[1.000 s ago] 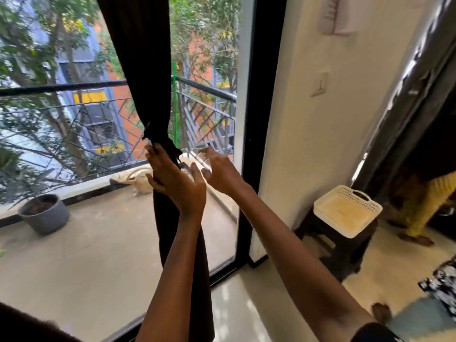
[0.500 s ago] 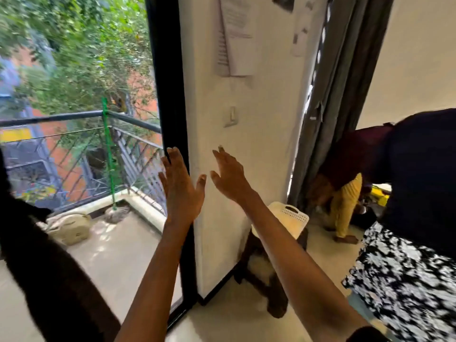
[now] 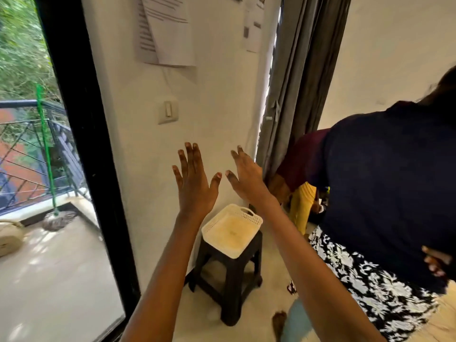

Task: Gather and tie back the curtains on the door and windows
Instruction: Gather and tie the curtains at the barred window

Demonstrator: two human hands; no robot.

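A grey curtain (image 3: 296,77) hangs in loose folds at the window on the right of the white wall, reaching down behind a person. My left hand (image 3: 193,183) is raised in front of the wall with fingers straight and spread, holding nothing. My right hand (image 3: 246,177) is raised beside it, fingers straight, empty, a short way left of the grey curtain's edge. The dark curtain on the glass door is out of view.
The black door frame (image 3: 81,144) stands left, with the balcony beyond the glass. A black stool (image 3: 232,275) carrying a cream basket (image 3: 232,229) sits below my hands. A person in a dark top (image 3: 387,193) stands close at right, another crouches behind. Papers (image 3: 167,30) and a switch (image 3: 168,112) are on the wall.
My hands have let go of the dark door curtain and my view has swung right, past the door frame to the wall and the grey window curtain. Both hands stay raised and empty.
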